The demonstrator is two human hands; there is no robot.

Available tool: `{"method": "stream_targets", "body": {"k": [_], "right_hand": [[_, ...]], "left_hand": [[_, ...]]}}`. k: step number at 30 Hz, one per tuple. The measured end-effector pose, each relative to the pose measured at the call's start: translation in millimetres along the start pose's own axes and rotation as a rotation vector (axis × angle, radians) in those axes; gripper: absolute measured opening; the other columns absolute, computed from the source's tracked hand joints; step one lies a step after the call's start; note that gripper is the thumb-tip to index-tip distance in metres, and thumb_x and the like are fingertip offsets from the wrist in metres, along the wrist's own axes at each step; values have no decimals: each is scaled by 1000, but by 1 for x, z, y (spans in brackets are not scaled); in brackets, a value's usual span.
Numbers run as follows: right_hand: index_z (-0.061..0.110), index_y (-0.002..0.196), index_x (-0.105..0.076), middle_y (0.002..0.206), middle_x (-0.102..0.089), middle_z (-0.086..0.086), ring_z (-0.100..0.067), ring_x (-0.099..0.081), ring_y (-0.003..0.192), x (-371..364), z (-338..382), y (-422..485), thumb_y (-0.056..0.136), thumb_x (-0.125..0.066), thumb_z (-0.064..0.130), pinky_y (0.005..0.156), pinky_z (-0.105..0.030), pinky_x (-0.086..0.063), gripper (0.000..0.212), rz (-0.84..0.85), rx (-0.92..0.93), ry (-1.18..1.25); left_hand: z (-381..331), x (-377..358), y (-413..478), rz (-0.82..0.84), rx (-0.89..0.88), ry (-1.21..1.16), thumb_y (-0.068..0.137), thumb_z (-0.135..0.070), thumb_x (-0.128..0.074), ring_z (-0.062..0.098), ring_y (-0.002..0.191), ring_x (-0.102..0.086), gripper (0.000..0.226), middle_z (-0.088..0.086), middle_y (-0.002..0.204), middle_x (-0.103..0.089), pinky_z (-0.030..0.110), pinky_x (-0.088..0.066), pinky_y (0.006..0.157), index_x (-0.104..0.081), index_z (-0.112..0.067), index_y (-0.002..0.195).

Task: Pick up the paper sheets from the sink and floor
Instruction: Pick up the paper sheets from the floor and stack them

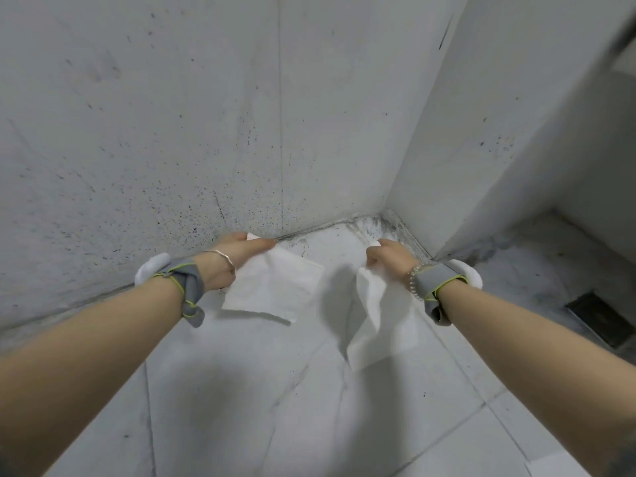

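Head view looks down at the floor (309,407) of a corner, with both hands reaching out ahead. Each holds one of two sheets. The left sheet (272,287) spreads nearly flat beneath the left hand (237,256), which pinches its far edge. The right sheet (370,315) droops in a limp fold below the right hand (389,259), whose fingers curl round its top. Both are white, thin and faintly creased. I judge them very light, soft and easily torn, so a gentle pinch at an edge or corner should do.

Soft matt paper sheets (272,287), speckled tiles (241,407)
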State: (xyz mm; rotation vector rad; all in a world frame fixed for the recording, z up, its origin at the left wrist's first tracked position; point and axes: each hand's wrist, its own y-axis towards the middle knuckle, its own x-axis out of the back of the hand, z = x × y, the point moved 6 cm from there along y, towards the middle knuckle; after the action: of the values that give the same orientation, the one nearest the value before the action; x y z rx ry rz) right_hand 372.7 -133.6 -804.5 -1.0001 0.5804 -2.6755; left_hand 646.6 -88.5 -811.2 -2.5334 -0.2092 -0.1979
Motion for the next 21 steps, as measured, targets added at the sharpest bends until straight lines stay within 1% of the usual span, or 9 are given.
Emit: {"method": "stream_targets", "body": {"k": [1, 3, 5, 7, 9, 11, 13, 16, 21], "right_hand": [[14, 75, -50, 80, -51, -3, -20, -48, 73, 2, 4, -2, 86, -55, 20, 60, -28, -35, 13, 4, 19, 1], [13, 92, -57, 96, -54, -3, -22, -50, 90, 4, 10, -8, 90, -54, 38, 73, -29, -35, 25, 9, 85, -24], [17, 104, -61, 108, -57, 2, -17, -50, 100, 3, 15, -16, 90, -49, 50, 81, -27, -32, 38, 15, 161, -45], [28, 106, -61, 111, -60, 5, -12, -53, 100, -1, 22, -27, 87, -53, 54, 82, -23, -34, 33, 22, 230, -21], [37, 109, -57, 103, -66, 1, -10, -57, 91, -7, 29, -34, 80, -62, 54, 73, -19, -40, 34, 42, 282, 13], [41, 112, -55, 85, -68, 1, -7, -58, 75, -11, 37, -39, 77, -68, 51, 61, -13, -42, 39, 31, 314, 9], [38, 107, -58, 73, -60, 6, -5, -56, 70, -9, 47, -42, 78, -71, 44, 62, -13, -42, 33, -34, 381, 0], [25, 92, -68, 63, -49, 10, -2, -49, 63, -3, 55, -42, 82, -69, 32, 59, -14, -37, 12, -151, 436, -2], [15, 87, -73, 63, -39, 8, -6, -39, 60, 4, 51, -37, 80, -71, 32, 59, -21, -33, 18, -213, 418, -21]], "left_hand": [[-5, -1, -1, 13, -15, -49, 76, -26, -75, 27, 75, -65, 27, 14, 87, -67, 39, -57, 74, -60, -10, 90], [-15, -5, -3, 29, -46, -130, 80, -22, -72, 20, 63, -65, 18, 9, 77, -67, 31, -57, 61, -58, -11, 85], [-22, -9, -6, 48, -69, -199, 80, -20, -72, 20, 65, -65, 17, 8, 74, -68, 32, -58, 66, -58, -11, 83], [-28, -14, -8, 88, -93, -235, 79, -20, -73, 25, 75, -65, 20, 11, 82, -68, 39, -56, 80, -59, -11, 89], [-32, -19, -10, 132, -99, -244, 76, -21, -75, 28, 83, -65, 22, 15, 90, -67, 43, -53, 90, -60, -11, 88], [-36, -26, -15, 156, -114, -254, 75, -21, -76, 28, 84, -65, 21, 15, 91, -68, 42, -53, 90, -61, -11, 85], [-40, -31, -18, 165, -131, -258, 75, -21, -75, 26, 80, -66, 20, 13, 89, -69, 38, -56, 83, -60, -11, 84], [-45, -36, -20, 162, -164, -269, 78, -19, -73, 20, 72, -66, 18, 10, 84, -67, 29, -58, 69, -58, -12, 83], [-45, -32, -20, 101, -219, -137, 80, -25, -71, 14, 71, -61, 17, 3, 80, -64, 22, -54, 66, -58, -14, 80]]}}
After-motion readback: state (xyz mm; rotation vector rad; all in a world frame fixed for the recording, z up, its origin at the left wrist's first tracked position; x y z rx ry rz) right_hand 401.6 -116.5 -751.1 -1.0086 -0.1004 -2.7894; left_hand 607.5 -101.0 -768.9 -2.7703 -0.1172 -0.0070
